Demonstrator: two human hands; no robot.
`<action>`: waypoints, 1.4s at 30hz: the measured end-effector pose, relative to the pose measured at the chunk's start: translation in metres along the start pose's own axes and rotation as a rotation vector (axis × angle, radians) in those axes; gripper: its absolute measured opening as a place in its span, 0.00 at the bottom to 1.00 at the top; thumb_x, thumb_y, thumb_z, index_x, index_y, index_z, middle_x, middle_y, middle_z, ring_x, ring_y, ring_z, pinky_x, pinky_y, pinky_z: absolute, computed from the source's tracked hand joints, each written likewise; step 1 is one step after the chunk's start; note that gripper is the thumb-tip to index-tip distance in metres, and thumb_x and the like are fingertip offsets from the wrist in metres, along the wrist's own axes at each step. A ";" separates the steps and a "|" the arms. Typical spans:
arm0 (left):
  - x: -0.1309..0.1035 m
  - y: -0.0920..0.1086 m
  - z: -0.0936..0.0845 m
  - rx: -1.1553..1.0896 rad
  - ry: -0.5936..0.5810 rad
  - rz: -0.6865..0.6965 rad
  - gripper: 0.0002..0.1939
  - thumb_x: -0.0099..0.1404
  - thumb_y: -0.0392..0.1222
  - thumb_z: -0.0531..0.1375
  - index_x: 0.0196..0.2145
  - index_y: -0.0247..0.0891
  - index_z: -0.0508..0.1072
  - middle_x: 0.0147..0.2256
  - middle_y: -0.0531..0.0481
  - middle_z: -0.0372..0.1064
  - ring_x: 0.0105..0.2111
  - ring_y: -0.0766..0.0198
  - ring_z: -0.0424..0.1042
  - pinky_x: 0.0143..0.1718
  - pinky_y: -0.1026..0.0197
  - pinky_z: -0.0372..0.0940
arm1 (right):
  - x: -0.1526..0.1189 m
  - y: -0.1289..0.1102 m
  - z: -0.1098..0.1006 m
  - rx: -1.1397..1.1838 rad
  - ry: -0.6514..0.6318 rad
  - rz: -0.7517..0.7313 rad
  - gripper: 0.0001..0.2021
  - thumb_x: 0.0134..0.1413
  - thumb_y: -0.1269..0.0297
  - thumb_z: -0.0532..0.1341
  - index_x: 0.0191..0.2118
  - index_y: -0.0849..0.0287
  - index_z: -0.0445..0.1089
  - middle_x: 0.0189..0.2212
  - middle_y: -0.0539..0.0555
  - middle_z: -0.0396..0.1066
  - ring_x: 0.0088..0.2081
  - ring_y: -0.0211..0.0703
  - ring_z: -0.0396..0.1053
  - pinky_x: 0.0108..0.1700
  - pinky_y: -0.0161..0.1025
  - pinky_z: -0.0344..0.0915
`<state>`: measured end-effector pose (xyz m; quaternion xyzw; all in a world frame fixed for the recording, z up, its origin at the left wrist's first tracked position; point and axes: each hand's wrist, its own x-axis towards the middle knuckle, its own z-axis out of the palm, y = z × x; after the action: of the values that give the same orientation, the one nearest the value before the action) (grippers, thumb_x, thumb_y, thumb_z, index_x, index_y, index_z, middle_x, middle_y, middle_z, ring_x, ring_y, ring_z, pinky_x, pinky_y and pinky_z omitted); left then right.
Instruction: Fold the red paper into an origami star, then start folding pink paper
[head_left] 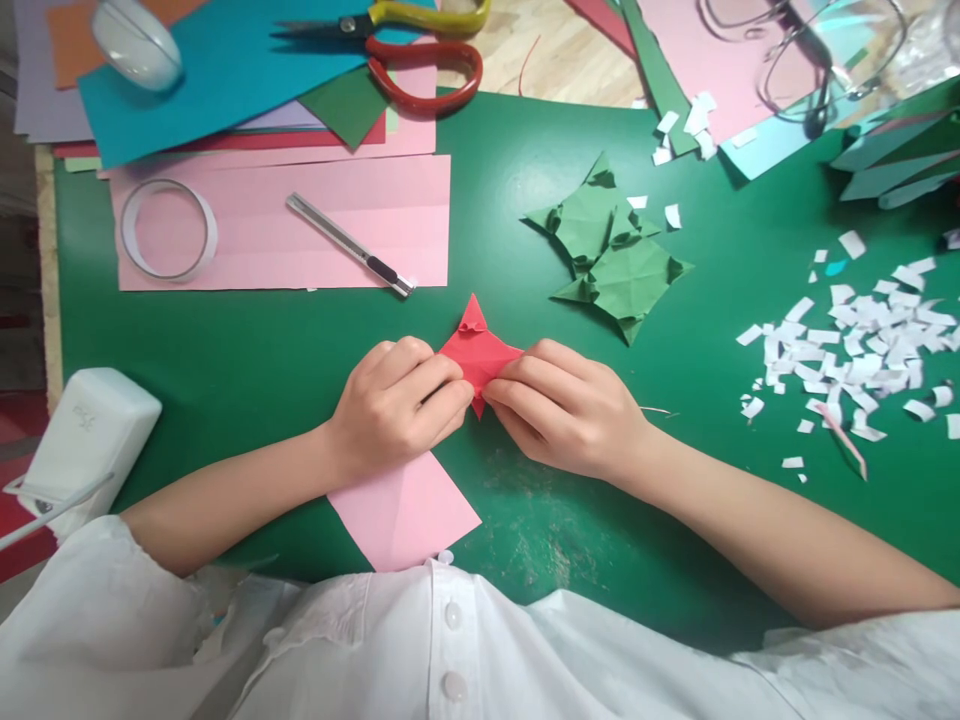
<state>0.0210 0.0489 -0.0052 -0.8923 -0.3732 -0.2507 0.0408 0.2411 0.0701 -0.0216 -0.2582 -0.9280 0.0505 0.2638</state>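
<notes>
Between my two hands is a red folded paper star (480,352), its top point facing away from me and a small curl of paper below that tip. My left hand (409,395) pinches its left side with bent fingers. On the opposite side, my right hand (566,405) grips the right edge, fingers closed. Parts of the star are hidden under my fingertips. A pink paper square (409,515) lies partly beneath my left wrist. Two green folded paper stars (634,275) rest touching each other, beyond my right hand.
A utility knife (349,243) and a tape roll (127,230) lie on pink paper (262,180). Scissors (431,75) and a mouse (139,45) sit on coloured sheets. White paper scraps (862,345) cover the right side. A white power bank (105,430) and glasses (817,70) are near the edges.
</notes>
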 end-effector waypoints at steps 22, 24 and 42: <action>-0.007 0.014 0.001 -0.073 -0.180 -0.276 0.05 0.70 0.34 0.58 0.37 0.40 0.73 0.53 0.42 0.68 0.49 0.53 0.65 0.48 0.49 0.57 | 0.006 -0.017 -0.006 0.201 -0.016 0.386 0.05 0.61 0.71 0.62 0.35 0.57 0.74 0.21 0.45 0.65 0.25 0.35 0.56 0.29 0.36 0.57; -0.007 0.014 0.001 -0.080 -0.213 -0.297 0.04 0.69 0.35 0.58 0.37 0.40 0.72 0.56 0.40 0.65 0.53 0.50 0.63 0.49 0.47 0.57 | 0.005 -0.018 -0.005 0.171 0.005 0.386 0.04 0.61 0.70 0.63 0.34 0.57 0.74 0.23 0.47 0.66 0.26 0.36 0.54 0.29 0.36 0.56; -0.001 0.011 -0.004 -0.122 -0.357 -0.391 0.06 0.69 0.40 0.57 0.43 0.39 0.69 0.58 0.35 0.60 0.55 0.43 0.58 0.51 0.42 0.58 | 0.004 -0.018 -0.003 0.014 -0.081 0.499 0.16 0.59 0.61 0.64 0.51 0.52 0.64 0.50 0.62 0.59 0.48 0.56 0.59 0.46 0.52 0.58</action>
<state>0.0257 0.0391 -0.0009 -0.8342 -0.5239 -0.1146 -0.1284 0.2318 0.0561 -0.0133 -0.4751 -0.8451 0.1308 0.2076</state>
